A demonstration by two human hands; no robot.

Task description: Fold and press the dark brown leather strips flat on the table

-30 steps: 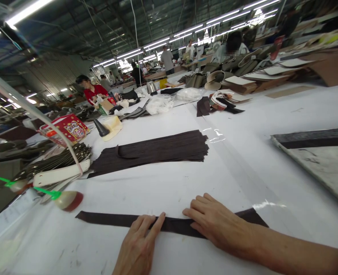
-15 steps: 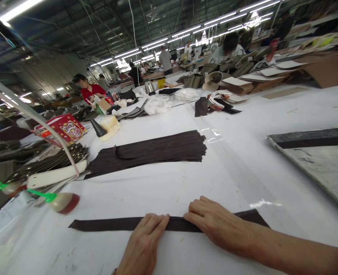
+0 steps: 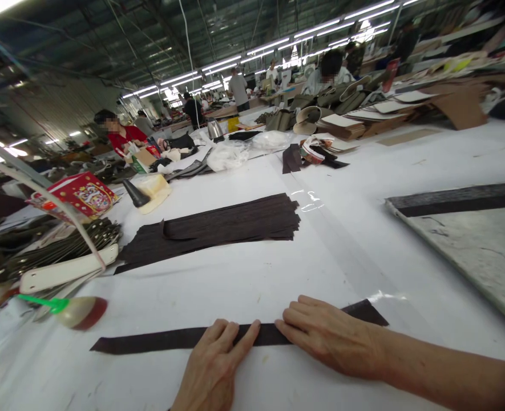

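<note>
A long dark brown strip [image 3: 149, 340] lies flat across the white table [image 3: 243, 285] in front of me. My left hand [image 3: 215, 368] rests on its middle with the fingers stretched out and pressed flat. My right hand [image 3: 327, 337] lies flat on the strip just to the right, fingers extended and almost touching the left fingertips. The strip's right end [image 3: 363, 312] shows beyond my right hand. Neither hand holds anything.
A stack of similar dark strips [image 3: 218, 225] lies further back. A glue bottle with a green nozzle [image 3: 70, 311] and a white strap [image 3: 64, 269] sit at the left, near a red box [image 3: 75, 195]. A grey board [image 3: 470, 234] lies at the right. Other people work further back.
My left hand has slid slightly right along the strip towards my right hand. The view has shifted a little, so the strip sits lower and further left.
</note>
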